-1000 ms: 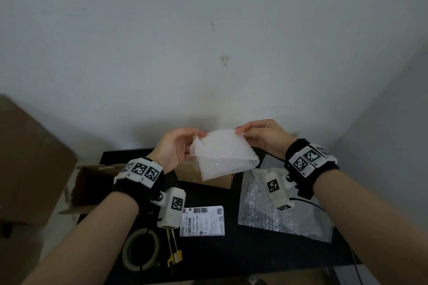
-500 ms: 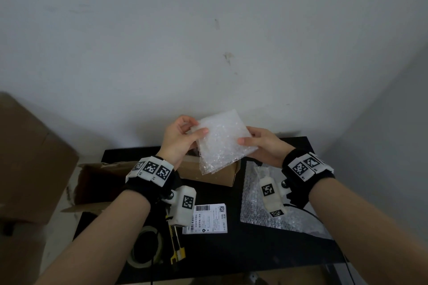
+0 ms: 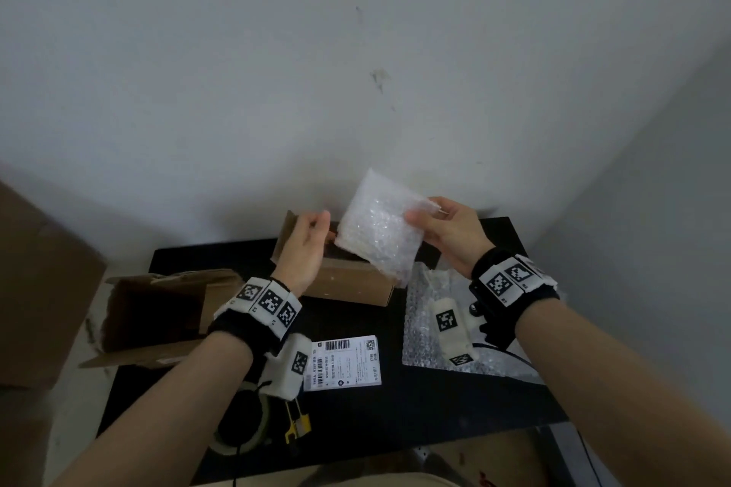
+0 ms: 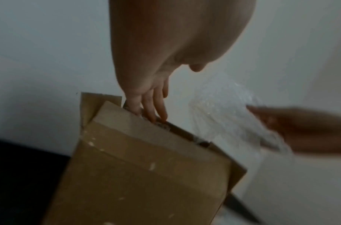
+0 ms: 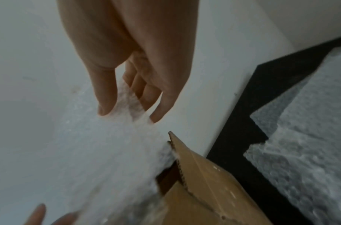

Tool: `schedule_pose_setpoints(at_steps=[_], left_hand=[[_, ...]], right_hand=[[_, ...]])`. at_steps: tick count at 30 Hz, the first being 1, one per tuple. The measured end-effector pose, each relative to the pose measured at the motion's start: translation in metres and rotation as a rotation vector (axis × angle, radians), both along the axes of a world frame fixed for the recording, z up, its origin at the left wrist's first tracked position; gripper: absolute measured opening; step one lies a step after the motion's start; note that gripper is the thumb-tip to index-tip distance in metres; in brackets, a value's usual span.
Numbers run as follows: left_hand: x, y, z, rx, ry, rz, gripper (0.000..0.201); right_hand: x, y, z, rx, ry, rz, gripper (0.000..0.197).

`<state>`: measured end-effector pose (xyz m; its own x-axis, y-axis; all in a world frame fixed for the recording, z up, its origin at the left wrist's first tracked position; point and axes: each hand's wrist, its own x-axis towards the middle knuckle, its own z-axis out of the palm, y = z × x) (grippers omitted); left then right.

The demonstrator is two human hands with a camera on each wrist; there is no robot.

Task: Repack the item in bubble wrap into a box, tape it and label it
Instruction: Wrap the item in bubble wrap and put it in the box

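Note:
A white bubble-wrapped packet [image 3: 379, 233] hangs over the small brown cardboard box [image 3: 348, 285] at the back of the black table [image 3: 435, 407]. My right hand [image 3: 423, 215] pinches the packet's right edge between thumb and fingers, as the right wrist view shows at the hand [image 5: 127, 112] and packet [image 5: 107, 152]. The packet's lower corner dips at the box's open top [image 5: 204, 197]. My left hand [image 3: 322, 225] is off the packet. Its straight fingers [image 4: 156, 112] rest on the top edge of the box [image 4: 146, 175], beside the packet [image 4: 223, 115].
A larger open carton [image 3: 158, 312] lies at the table's left. A printed shipping label [image 3: 344, 364] sits in the middle, a loose bubble wrap sheet [image 3: 431, 344] at the right. A tape roll [image 3: 241, 427] and a yellow cutter [image 3: 296, 423] lie near the front edge.
My left hand has let go of the packet and moved down onto the small box's edge. My right hand alone now holds the packet, lower and nearer the box opening.

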<state>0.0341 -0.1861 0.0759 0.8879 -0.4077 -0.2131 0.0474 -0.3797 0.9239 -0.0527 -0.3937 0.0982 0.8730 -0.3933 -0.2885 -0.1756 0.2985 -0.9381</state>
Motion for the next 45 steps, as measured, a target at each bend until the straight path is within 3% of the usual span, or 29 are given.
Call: schedule_pose_setpoints(at_steps=[3, 5, 11, 17, 21, 25, 27, 30, 32, 38, 45], left_hand=[[-0.003, 0.010, -0.021, 0.427, -0.294, -0.238, 0.044], [-0.006, 0.016, -0.028, 0.538, -0.459, -0.316, 0.039], [-0.013, 0.035, -0.046, 0.431, -0.621, -0.287, 0.025], [-0.017, 0.041, -0.057, 0.436, -0.608, -0.350, 0.020], [-0.025, 0.043, -0.056, 0.553, -0.670, -0.368, 0.013], [-0.029, 0.040, -0.048, 0.583, -0.761, -0.344, 0.009], [-0.028, 0.040, -0.047, 0.564, -0.775, -0.360, 0.009], [-0.028, 0.043, -0.047, 0.546, -0.809, -0.386, 0.012], [-0.029, 0.045, -0.049, 0.523, -0.860, -0.391, 0.017], [-0.040, 0.044, -0.052, 0.565, -0.877, -0.510, 0.024], [-0.038, 0.047, -0.059, 0.513, -0.912, -0.471, 0.020]], right_hand=[[0.003, -0.001, 0.006, -0.095, -0.008, -0.076, 0.024], [0.006, 0.000, 0.010, -0.199, -0.028, -0.136, 0.024], [0.018, 0.017, 0.015, -0.472, -0.110, -0.031, 0.025], [0.017, 0.042, 0.009, -0.622, -0.164, 0.165, 0.027], [0.016, 0.051, -0.002, -0.922, -0.236, 0.267, 0.030], [0.015, 0.052, -0.005, -1.184, -0.336, 0.249, 0.026], [0.014, 0.054, -0.002, -1.169, -0.317, 0.155, 0.026], [0.014, 0.057, 0.005, -0.967, -0.273, -0.064, 0.023], [0.014, 0.057, 0.009, -0.926, -0.269, -0.109, 0.020], [0.009, 0.054, -0.010, -1.395, -0.253, 0.261, 0.020], [0.001, 0.054, -0.006, -1.094, -0.249, 0.215, 0.019]])
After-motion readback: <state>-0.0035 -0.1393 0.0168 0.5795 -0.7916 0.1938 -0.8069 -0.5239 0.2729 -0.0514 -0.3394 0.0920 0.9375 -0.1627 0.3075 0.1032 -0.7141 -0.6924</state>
